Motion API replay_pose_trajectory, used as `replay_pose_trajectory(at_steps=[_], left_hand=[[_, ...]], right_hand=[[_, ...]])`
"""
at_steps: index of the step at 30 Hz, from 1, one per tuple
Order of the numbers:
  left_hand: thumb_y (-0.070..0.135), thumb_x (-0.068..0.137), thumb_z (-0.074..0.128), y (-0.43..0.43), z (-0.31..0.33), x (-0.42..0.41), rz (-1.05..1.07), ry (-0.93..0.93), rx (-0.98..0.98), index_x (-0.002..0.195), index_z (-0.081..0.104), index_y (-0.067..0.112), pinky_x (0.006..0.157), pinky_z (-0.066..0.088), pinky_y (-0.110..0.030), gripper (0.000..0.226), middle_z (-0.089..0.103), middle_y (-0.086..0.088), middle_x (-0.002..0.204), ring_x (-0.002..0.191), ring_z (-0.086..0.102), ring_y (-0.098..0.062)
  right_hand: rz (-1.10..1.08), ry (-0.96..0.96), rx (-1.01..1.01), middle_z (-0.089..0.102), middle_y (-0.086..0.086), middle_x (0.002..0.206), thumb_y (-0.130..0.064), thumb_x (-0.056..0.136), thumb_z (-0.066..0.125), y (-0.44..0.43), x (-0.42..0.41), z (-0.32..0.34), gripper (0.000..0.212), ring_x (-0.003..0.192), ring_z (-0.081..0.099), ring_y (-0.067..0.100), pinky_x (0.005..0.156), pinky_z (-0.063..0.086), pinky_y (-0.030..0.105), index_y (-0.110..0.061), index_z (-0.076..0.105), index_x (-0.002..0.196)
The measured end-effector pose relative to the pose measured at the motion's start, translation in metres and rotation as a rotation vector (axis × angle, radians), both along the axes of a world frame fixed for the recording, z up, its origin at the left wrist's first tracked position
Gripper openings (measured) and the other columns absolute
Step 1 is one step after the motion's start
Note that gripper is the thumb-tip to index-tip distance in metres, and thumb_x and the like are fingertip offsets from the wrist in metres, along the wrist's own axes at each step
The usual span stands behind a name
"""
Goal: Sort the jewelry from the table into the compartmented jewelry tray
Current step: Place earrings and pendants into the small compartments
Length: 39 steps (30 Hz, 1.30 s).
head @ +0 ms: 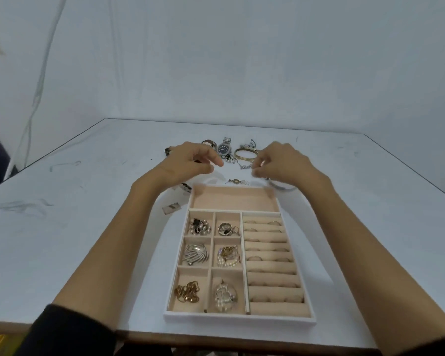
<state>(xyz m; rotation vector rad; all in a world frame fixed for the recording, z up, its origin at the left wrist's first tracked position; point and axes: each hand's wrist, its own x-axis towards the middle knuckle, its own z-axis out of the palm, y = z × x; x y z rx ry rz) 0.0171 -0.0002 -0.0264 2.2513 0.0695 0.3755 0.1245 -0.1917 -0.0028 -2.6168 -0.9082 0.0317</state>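
Left grip (188,163), right grip (280,163), curled beyond tray (242,319)

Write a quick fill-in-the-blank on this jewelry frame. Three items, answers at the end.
1. The gold chain lies in the near-____ corner of the tray.
2. The tray has ____ small square compartments.
3. On the table, the bangle lies just ____ of the watch.

Answers: left; six; right
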Motion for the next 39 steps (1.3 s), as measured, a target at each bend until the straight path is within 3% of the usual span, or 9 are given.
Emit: replay_pose_trajectory(at_steps=[6, 10, 15, 17, 21, 25, 30, 34, 39], left_hand=[[0.014, 0.082, 0.074, -0.006, -0.006, 0.030, -0.129, 0.148, 0.145, 0.092, 0.075, 0.019, 0.077, 0.049, -0.018, 0.011, 0.073, 0.003, 0.095, 0.081, 0.062, -0.007], [0.015, 0.086, 0.070, -0.010, -0.004, 0.039, -0.243, 0.202, 0.191, 0.095, 0.076, 0.018, 0.072, 0.043, -0.003, 0.012, 0.073, 0.002, 0.091, 0.070, 0.056, 0.010], [0.007, 0.086, 0.068, -0.014, -0.009, 0.050, -0.235, 0.237, 0.238, 0.095, 0.076, 0.018, 0.057, 0.037, -0.003, 0.016, 0.068, 0.021, 0.069, 0.052, 0.052, 0.010], [0.009, 0.084, 0.070, -0.014, -0.011, 0.052, -0.206, 0.225, 0.261, 0.093, 0.077, 0.017, 0.056, 0.037, -0.003, 0.014, 0.070, 0.017, 0.073, 0.052, 0.052, 0.009], [0.015, 0.080, 0.076, -0.008, -0.012, 0.052, -0.137, 0.183, 0.339, 0.086, 0.077, 0.019, 0.070, 0.048, -0.013, 0.007, 0.073, 0.009, 0.081, 0.064, 0.060, 0.005], [0.018, 0.075, 0.081, 0.003, -0.017, 0.046, -0.030, 0.125, 0.294, 0.084, 0.077, 0.021, 0.077, 0.053, -0.023, 0.011, 0.073, 0.006, 0.079, 0.079, 0.067, -0.010], [0.004, 0.079, 0.076, 0.014, -0.017, 0.041, -0.007, 0.096, 0.141, 0.088, 0.074, 0.019, 0.072, 0.053, -0.013, 0.018, 0.074, -0.003, 0.082, 0.068, 0.068, -0.002], [-0.007, 0.084, 0.066, 0.014, -0.013, 0.036, -0.011, 0.084, 0.049, 0.093, 0.072, 0.013, 0.072, 0.056, -0.016, 0.022, 0.072, -0.009, 0.085, 0.080, 0.070, -0.016], [-0.012, 0.087, 0.058, 0.016, -0.009, 0.033, -0.028, 0.067, 0.023, 0.098, 0.071, 0.010, 0.080, 0.058, -0.025, 0.028, 0.072, -0.013, 0.092, 0.083, 0.069, -0.012]], right_hand=[[0.078, 0.079, -0.089, 0.056, -0.008, 0.087, -0.033, 0.075, 0.079, 0.023, 0.010, -0.017, 0.027, 0.090, 0.056, 0.015, 0.089, 0.049, 0.035, -0.029, 0.071, 0.100], [0.041, 0.075, -0.017, 0.059, -0.008, 0.087, -0.025, 0.075, 0.079, 0.022, 0.013, -0.022, 0.011, 0.081, 0.058, 0.014, 0.076, 0.048, 0.029, -0.028, 0.071, 0.083], [0.006, 0.117, 0.035, 0.060, -0.010, 0.068, -0.015, 0.075, 0.077, 0.023, 0.016, -0.028, 0.006, 0.072, 0.061, 0.016, 0.080, 0.056, 0.037, -0.015, 0.072, 0.077], [0.001, 0.129, 0.043, 0.064, -0.006, 0.067, -0.012, 0.075, 0.076, 0.024, 0.018, -0.030, 0.007, 0.076, 0.065, 0.019, 0.081, 0.056, 0.039, -0.007, 0.072, 0.078], [-0.033, 0.110, 0.077, 0.073, 0.011, 0.083, -0.002, 0.075, 0.069, 0.025, 0.023, -0.033, 0.015, 0.084, 0.070, 0.022, 0.081, 0.058, 0.043, 0.008, 0.068, 0.085], [-0.039, 0.064, 0.072, 0.056, -0.010, 0.067, -0.003, 0.079, 0.068, 0.025, 0.024, -0.032, 0.012, 0.069, 0.057, 0.010, 0.071, 0.049, 0.028, -0.005, 0.070, 0.091], [-0.006, 0.062, 0.015, 0.061, -0.002, 0.098, -0.012, 0.079, 0.070, 0.026, 0.021, -0.032, 0.026, 0.092, 0.060, 0.018, 0.075, 0.047, 0.028, -0.023, 0.069, 0.103], [0.071, -0.018, -0.007, 0.063, -0.004, 0.113, -0.020, 0.085, 0.067, 0.030, 0.014, -0.033, 0.029, 0.106, 0.059, 0.018, 0.083, 0.048, 0.032, -0.033, 0.068, 0.111], [0.070, -0.092, -0.005, 0.055, -0.009, 0.094, -0.017, 0.086, 0.063, 0.032, 0.009, -0.034, 0.018, 0.102, 0.058, 0.016, 0.071, 0.037, 0.027, -0.030, 0.071, 0.096]])
